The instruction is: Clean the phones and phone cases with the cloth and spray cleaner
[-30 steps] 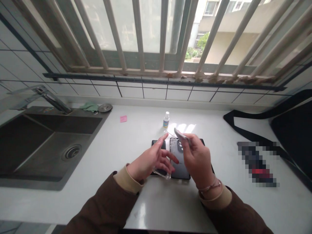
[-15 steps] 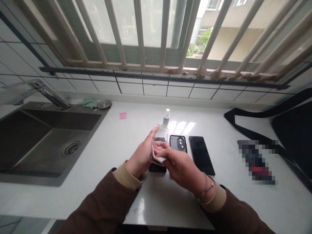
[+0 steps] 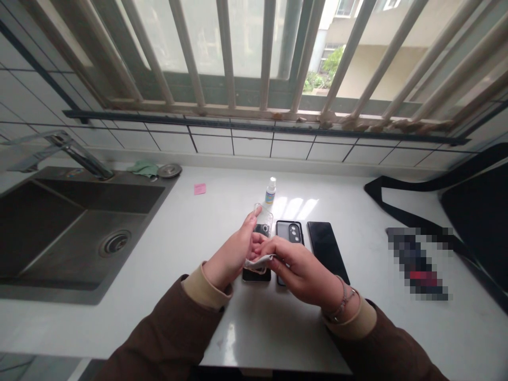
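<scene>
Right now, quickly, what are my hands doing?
Left hand: closed, holding a clear phone case.
Right hand: closed, pinching a pale cloth.

Surface: white countertop (image 3: 254, 330)
Back: small spray bottle (image 3: 270, 192), pink sticky note (image 3: 200, 189)
Middle: black smartphone (image 3: 327, 251), dark camera-side phone (image 3: 283, 230), another dark phone (image 3: 256, 275)
Right: blurred, unreadable object (image 3: 416, 264)

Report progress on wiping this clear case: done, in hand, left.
Done: the lens-backed phone lies back up, outside the clear case. In hand: the left hand holds that case; the right hand wipes it with a cloth. Left: the black phone lies flat, unattended.
</scene>
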### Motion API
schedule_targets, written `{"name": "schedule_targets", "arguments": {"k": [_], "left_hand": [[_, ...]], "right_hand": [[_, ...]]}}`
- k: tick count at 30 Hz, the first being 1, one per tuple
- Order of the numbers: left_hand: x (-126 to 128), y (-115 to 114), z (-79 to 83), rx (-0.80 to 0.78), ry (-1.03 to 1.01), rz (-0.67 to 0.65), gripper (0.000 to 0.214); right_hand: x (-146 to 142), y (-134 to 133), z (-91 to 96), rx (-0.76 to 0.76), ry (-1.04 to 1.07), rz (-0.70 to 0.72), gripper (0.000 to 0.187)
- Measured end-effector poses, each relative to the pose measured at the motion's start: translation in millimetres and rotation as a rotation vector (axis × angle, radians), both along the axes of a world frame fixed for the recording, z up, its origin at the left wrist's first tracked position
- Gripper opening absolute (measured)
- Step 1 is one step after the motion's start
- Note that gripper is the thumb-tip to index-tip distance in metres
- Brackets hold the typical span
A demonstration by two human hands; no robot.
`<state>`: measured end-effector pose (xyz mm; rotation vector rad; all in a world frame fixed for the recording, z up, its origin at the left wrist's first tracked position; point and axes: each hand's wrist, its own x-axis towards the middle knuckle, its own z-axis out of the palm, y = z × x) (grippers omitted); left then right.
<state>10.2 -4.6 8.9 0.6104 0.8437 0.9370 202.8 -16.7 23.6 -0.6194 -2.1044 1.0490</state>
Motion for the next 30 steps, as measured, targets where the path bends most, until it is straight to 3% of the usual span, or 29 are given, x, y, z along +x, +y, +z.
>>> {"name": "schedule_targets", "arguments": {"k": [3,7,9,11,15,18,20,23,26,30], "left_hand": [[0.9,-0.1,-4.9,0.051,0.116,-0.008,0.075],[1.6,1.7,-0.6,0.040,0.101,-0.012,0.074],[0.6,2.5,4.2,0.008,0.087,-0.021,0.074],[-0.6,2.3,9.0,-0.005,0.080,-0.043,0.076],[0.2,-1.8,15.2,-0.007,0.070,-0.134,0.082],[4.5,-5.5,15.7,-0.020,0.076,-0.197,0.083],[7.7,-6.9,14.2,-0.021,0.091,-0.229,0.082],[11.0,-6.8,11.1,0.001,0.090,-0.240,0.079],[12.0,-4.9,9.1,0.030,0.082,-0.108,0.071],[10.3,-0.6,9.1,0.008,0.065,0.109,0.066]], "right_hand": [[2.1,2.5,1.0,0.028,-0.051,0.004,0.014],[5.4,5.0,1.6,0.035,-0.081,0.033,0.018],[8.6,8.0,-0.4,-0.019,-0.083,-0.031,0.018],[13.4,12.9,-3.4,-0.083,-0.048,-0.225,0.021],[23.8,22.5,-7.4,-0.095,0.046,-0.745,0.031],[22.8,21.7,-9.3,0.034,-0.048,-0.910,0.030],[15.5,17.6,-13.3,0.173,-0.122,-0.822,0.026],[0.3,10.9,-23.4,0.359,-0.161,-0.569,0.027],[-10.2,6.2,-30.4,0.425,-0.159,-0.412,0.029],[-12.7,-0.1,-25.6,0.417,-0.149,-0.235,0.026]]}}
